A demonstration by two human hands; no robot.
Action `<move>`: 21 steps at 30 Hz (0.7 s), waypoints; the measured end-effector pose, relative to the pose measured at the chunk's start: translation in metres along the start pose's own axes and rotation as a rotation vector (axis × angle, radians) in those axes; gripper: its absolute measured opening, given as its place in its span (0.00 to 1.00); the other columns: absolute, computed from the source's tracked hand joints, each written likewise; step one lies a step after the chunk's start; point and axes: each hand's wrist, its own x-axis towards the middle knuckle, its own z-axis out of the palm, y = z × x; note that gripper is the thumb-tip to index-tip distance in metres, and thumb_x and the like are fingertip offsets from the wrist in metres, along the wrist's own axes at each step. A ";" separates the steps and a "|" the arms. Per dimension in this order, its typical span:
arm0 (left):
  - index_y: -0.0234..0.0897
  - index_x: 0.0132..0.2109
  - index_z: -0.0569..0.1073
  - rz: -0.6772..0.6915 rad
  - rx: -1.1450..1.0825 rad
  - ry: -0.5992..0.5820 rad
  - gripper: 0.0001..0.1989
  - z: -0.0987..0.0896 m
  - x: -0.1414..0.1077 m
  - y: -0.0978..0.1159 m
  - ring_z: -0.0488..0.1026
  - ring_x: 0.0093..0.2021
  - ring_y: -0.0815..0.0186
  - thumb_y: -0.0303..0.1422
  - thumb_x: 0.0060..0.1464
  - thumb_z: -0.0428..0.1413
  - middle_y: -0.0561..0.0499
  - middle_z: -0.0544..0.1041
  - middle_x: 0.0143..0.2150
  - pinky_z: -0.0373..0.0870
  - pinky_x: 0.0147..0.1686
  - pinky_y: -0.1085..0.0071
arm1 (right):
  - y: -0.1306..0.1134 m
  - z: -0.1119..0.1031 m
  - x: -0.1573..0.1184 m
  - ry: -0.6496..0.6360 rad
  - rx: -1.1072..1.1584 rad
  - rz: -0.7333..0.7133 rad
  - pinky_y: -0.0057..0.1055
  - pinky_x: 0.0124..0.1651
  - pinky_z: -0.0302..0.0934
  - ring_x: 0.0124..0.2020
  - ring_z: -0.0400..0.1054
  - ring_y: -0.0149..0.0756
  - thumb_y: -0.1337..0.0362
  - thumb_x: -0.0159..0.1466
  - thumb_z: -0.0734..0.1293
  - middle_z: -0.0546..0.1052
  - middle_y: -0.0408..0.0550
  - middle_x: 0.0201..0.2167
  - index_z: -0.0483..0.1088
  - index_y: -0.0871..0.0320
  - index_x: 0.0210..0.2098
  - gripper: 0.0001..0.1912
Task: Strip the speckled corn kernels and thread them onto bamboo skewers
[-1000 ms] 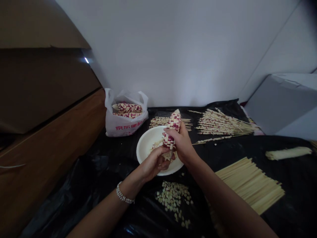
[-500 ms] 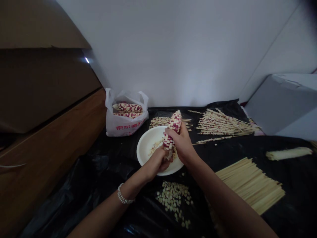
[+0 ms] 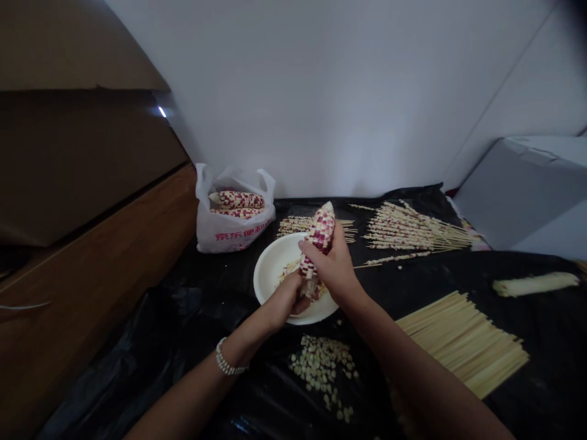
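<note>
I see kernels (image 3: pixel 288 269) in the white bowl (image 3: pixel 262 278), and more cobs (image 3: pixel 239 200) in the plastic bag (image 3: pixel 229 237) by the black sheet's (image 3: pixel 202 281) far-left corner. Above the bowl, my right hand (image 3: pixel 334 264) clamps its fingers round the corn cob (image 3: pixel 321 227) — my left hand (image 3: pixel 285 299) grips its lower end — forearms converging.

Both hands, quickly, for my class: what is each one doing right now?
Left hand: closed around the lower end of the purple-and-cream corn cob.
Right hand: closed around the cob's middle, thumb across it.
</note>
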 end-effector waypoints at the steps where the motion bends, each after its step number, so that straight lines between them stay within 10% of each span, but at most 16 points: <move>1: 0.34 0.29 0.69 -0.014 -0.009 -0.017 0.10 0.001 -0.001 0.002 0.50 0.19 0.74 0.37 0.50 0.49 0.52 0.66 0.23 0.41 0.18 0.72 | 0.000 0.000 0.000 -0.007 -0.001 0.007 0.44 0.53 0.59 0.45 0.67 0.45 0.60 0.53 0.70 0.72 0.48 0.46 0.63 0.52 0.52 0.27; 10: 0.34 0.35 0.70 -0.035 -0.071 -0.158 0.13 0.003 -0.004 0.008 0.47 0.16 0.77 0.39 0.54 0.47 0.50 0.71 0.28 0.38 0.18 0.72 | -0.002 -0.006 0.004 0.022 -0.022 0.018 0.44 0.55 0.59 0.48 0.67 0.47 0.60 0.53 0.72 0.71 0.53 0.51 0.60 0.54 0.58 0.34; 21: 0.37 0.31 0.71 0.125 0.185 -0.049 0.21 -0.001 -0.002 -0.009 0.51 0.21 0.70 0.45 0.61 0.43 0.53 0.62 0.22 0.46 0.21 0.70 | -0.010 -0.002 0.000 0.085 -0.117 0.034 0.48 0.56 0.57 0.52 0.66 0.52 0.60 0.50 0.72 0.71 0.57 0.52 0.58 0.54 0.59 0.39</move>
